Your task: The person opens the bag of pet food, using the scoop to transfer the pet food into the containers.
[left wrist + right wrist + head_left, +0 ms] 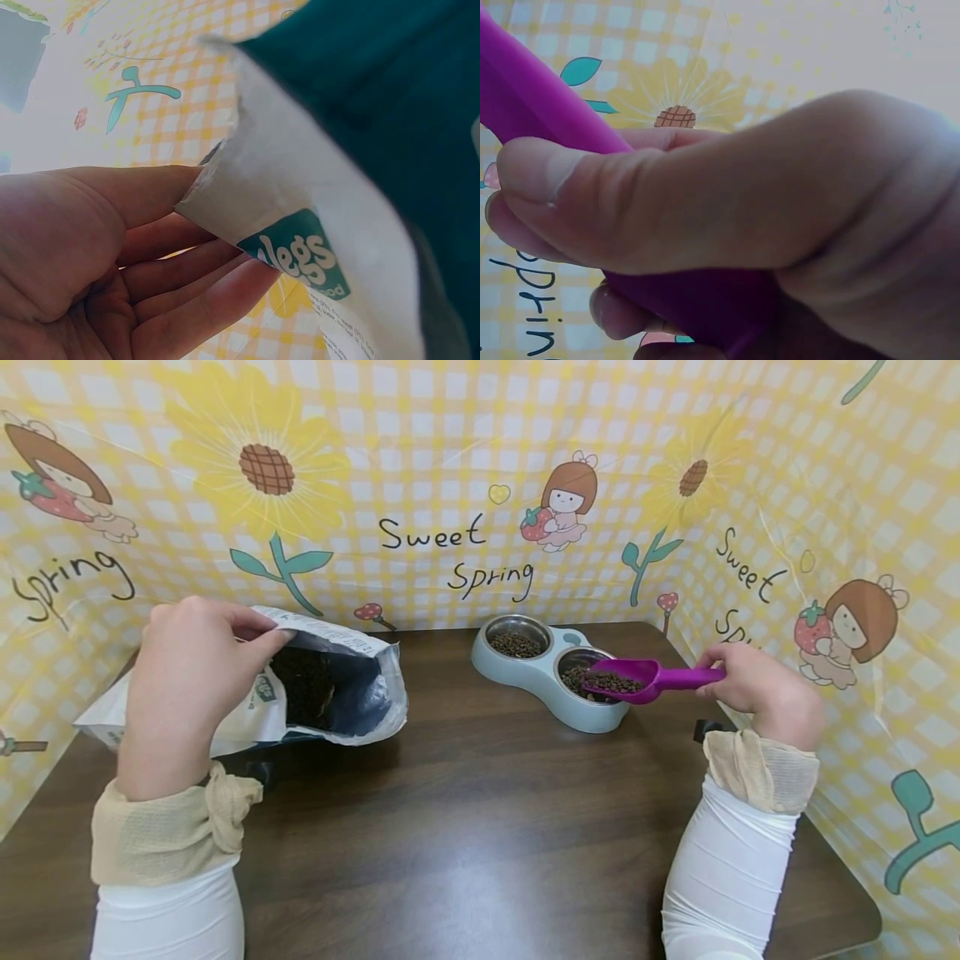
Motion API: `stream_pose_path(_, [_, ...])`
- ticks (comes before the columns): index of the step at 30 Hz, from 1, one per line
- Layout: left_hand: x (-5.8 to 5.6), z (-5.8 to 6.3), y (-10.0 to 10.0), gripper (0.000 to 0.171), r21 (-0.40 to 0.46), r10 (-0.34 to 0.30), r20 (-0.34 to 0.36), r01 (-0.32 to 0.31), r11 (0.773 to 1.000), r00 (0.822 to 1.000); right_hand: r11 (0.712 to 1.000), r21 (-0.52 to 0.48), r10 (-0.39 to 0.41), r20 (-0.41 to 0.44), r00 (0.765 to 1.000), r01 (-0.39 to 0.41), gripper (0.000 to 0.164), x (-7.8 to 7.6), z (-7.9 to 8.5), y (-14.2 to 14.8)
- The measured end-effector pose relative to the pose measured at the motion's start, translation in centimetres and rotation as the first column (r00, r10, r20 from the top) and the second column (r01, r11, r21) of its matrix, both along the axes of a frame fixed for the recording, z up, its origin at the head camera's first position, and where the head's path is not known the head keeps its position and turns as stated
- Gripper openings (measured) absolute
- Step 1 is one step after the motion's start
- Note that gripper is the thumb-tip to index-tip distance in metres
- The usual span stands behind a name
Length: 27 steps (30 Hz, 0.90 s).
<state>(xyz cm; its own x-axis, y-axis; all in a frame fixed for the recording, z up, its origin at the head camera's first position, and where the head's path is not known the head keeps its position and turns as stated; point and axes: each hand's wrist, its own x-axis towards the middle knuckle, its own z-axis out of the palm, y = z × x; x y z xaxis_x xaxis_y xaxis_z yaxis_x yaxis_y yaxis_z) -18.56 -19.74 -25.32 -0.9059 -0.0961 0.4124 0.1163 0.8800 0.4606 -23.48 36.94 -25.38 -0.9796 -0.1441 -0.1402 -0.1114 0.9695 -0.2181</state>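
My left hand point(197, 681) pinches the upper edge of a pet food bag point(375, 727) between thumb and fingers. The bag lies on its side with its silvery mouth facing right and dark kibble inside. In the left wrist view the bag's white and teal paper point(300, 255) shows printed lettering. My right hand point(761, 689) grips the handle of a purple scoop point(652, 681), thumb along it in the right wrist view. The scoop, holding brown kibble point(618, 683), overlaps the right bowl of a pale blue double feeder point(525, 681). Kibble lies in both metal bowls.
The feeder stands at the back of a dark wooden table point(450, 827). A yellow checked cloth point(420, 468) with sunflowers and cartoon figures walls off the back and sides. A small black object point(708, 729) shows near my right wrist.
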Motion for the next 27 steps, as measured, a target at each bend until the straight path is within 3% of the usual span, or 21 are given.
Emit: stream_pose_path(27, [-0.05,-0.12,-0.09,0.027,-0.004,-0.002,-0.009,0.002,1.0,1.0,0.999,0.034,-0.01,-0.157,0.988,0.015,0.026,-0.85,-0.2,-0.2])
